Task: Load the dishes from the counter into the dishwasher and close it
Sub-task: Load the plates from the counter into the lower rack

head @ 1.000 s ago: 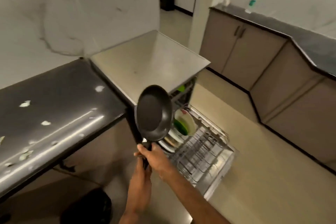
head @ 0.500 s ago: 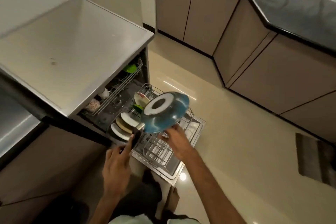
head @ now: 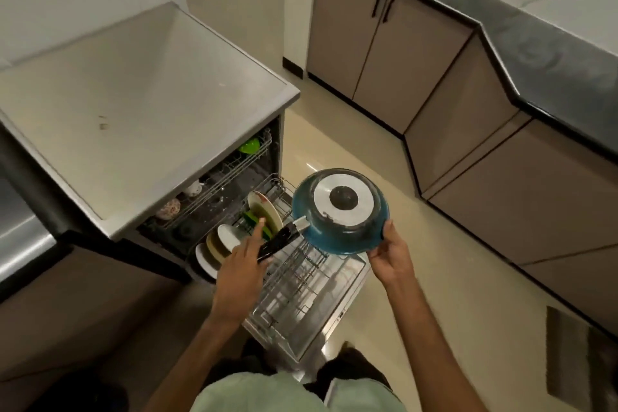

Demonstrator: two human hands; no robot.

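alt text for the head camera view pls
A person holds a blue frying pan upside down over a dishwasher's pulled-out lower rack, left hand on its black handle, right hand at its rim. Plates stand in the rack.

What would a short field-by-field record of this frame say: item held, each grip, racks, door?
item held: blue frying pan, base up, above the lower rack
left grip: holds the pan's black handle, index finger extended
right grip: holds the pan's rim on the side opposite the handle
lower rack: pulled out; plates stand on edge at its left end, the rest bare
upper rack: green bowl, patterned cups
dishwasher door: open
pan placed: not yet
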